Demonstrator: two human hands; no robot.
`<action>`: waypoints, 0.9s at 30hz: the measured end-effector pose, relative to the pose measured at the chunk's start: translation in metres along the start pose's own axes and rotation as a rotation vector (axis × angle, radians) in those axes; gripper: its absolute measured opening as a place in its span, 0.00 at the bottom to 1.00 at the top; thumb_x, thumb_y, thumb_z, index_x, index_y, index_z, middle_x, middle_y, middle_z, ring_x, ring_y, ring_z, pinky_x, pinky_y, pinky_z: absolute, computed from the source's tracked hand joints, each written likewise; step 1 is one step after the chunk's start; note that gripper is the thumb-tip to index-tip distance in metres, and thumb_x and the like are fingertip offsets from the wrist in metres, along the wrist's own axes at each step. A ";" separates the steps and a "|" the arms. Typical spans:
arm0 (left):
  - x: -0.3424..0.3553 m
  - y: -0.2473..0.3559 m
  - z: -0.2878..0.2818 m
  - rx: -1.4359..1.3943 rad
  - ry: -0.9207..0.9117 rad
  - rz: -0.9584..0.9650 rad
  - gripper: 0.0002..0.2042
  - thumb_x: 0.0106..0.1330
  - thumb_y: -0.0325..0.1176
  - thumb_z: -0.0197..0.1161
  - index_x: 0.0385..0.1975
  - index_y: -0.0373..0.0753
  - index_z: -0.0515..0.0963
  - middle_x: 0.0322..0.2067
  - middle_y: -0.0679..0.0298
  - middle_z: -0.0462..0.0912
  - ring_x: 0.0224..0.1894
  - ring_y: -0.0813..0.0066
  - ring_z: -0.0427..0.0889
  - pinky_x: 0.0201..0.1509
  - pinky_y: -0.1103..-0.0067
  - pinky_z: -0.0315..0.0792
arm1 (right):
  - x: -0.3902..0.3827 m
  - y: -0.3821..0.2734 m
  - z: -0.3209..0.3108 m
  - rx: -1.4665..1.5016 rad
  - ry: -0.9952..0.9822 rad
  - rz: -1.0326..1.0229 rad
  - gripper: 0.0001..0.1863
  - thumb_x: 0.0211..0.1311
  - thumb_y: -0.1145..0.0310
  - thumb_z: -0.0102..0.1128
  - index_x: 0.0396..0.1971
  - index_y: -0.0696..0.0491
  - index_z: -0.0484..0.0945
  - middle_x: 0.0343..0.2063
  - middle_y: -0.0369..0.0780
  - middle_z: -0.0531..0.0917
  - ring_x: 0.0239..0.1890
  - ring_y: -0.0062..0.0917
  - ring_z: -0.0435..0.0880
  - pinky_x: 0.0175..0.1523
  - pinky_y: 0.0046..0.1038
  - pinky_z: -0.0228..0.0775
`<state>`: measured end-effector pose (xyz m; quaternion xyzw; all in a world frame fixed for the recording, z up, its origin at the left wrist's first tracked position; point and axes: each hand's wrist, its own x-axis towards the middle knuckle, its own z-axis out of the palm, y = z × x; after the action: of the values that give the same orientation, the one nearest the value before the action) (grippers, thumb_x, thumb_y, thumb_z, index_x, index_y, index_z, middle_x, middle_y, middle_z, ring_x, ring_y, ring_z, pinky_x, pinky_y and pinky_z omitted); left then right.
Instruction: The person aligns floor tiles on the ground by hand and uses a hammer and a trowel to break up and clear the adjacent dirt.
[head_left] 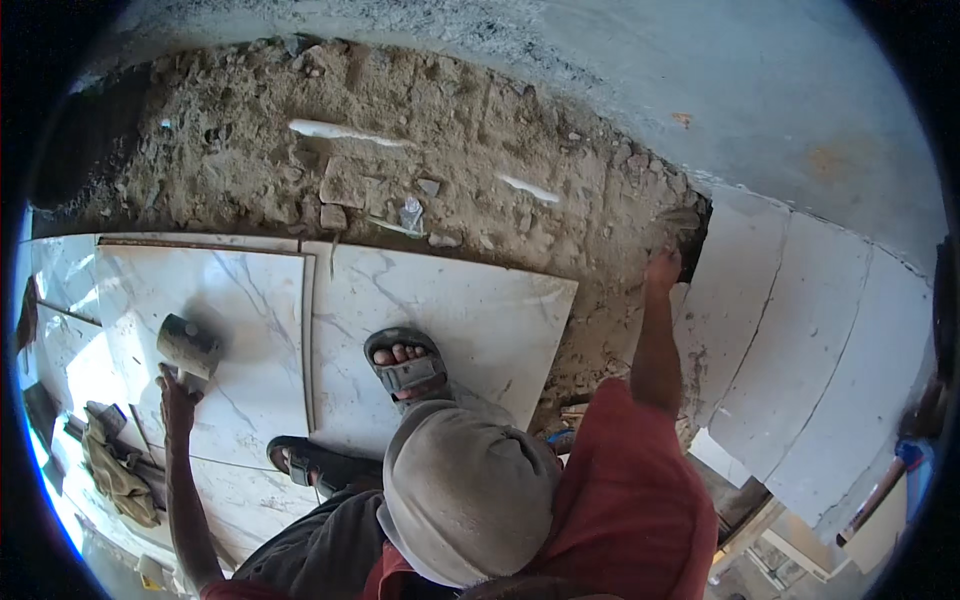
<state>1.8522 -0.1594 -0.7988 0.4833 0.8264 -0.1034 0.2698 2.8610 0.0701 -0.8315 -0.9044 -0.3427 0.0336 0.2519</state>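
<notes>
My left hand (180,395) grips the short handle of a mallet with a thick, dark, dust-coated cylindrical head (188,343), over a white marble-patterned tile (230,290) at left. My right hand (663,268) reaches to the dirt beside a dark gap (690,250) and a small flat stone (678,218) at the tiled edge on the right; its fingers are curled, and what they hold is hidden. My sandalled feet (400,365) rest on the tiles. A grey cap (465,495) fills the lower middle.
Rubble and dirt (250,170) with pale streaks runs along a grey wall (760,90) at the top. White tiles (780,330) lie at right, near boards (770,535). A crumpled cloth (120,465) lies at lower left. Another tile (490,320) spans the middle.
</notes>
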 end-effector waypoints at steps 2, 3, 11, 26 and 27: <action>-0.013 -0.009 -0.010 0.069 0.026 0.026 0.49 0.43 0.24 0.70 0.64 0.29 0.43 0.49 0.42 0.65 0.43 0.45 0.75 0.42 0.64 0.71 | -0.031 -0.006 0.005 -0.074 -0.091 0.134 0.25 0.64 0.54 0.46 0.49 0.61 0.71 0.42 0.50 0.79 0.43 0.43 0.78 0.42 0.42 0.70; -0.016 -0.006 -0.016 0.053 0.011 -0.018 0.49 0.43 0.24 0.70 0.64 0.29 0.43 0.49 0.41 0.65 0.43 0.45 0.75 0.42 0.64 0.71 | -0.033 -0.015 0.002 -0.101 -0.116 0.175 0.25 0.64 0.55 0.46 0.50 0.61 0.71 0.42 0.50 0.79 0.43 0.42 0.78 0.42 0.42 0.70; -0.016 -0.015 -0.009 0.057 -0.035 -0.077 0.49 0.44 0.24 0.69 0.64 0.31 0.42 0.53 0.39 0.62 0.43 0.44 0.76 0.43 0.63 0.72 | -0.030 -0.063 0.002 -0.071 -0.122 0.107 0.20 0.62 0.62 0.49 0.46 0.61 0.70 0.34 0.50 0.80 0.34 0.45 0.79 0.38 0.39 0.71; -0.009 0.009 -0.013 0.011 -0.088 -0.104 0.49 0.44 0.26 0.70 0.65 0.32 0.42 0.53 0.39 0.62 0.43 0.45 0.76 0.43 0.63 0.72 | 0.025 -0.003 0.000 -0.262 -0.413 0.250 0.25 0.67 0.65 0.43 0.62 0.54 0.57 0.51 0.44 0.70 0.38 0.37 0.75 0.44 0.37 0.72; -0.016 0.001 -0.024 0.016 -0.097 -0.128 0.49 0.44 0.26 0.70 0.65 0.32 0.42 0.53 0.39 0.61 0.44 0.45 0.76 0.44 0.63 0.72 | 0.006 -0.008 0.014 -0.347 -0.496 0.275 0.25 0.67 0.66 0.44 0.62 0.54 0.57 0.51 0.44 0.70 0.39 0.37 0.75 0.45 0.38 0.72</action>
<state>1.8510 -0.1607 -0.7695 0.4260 0.8408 -0.1503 0.2984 2.8576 0.0846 -0.8390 -0.9358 -0.2690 0.2277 -0.0040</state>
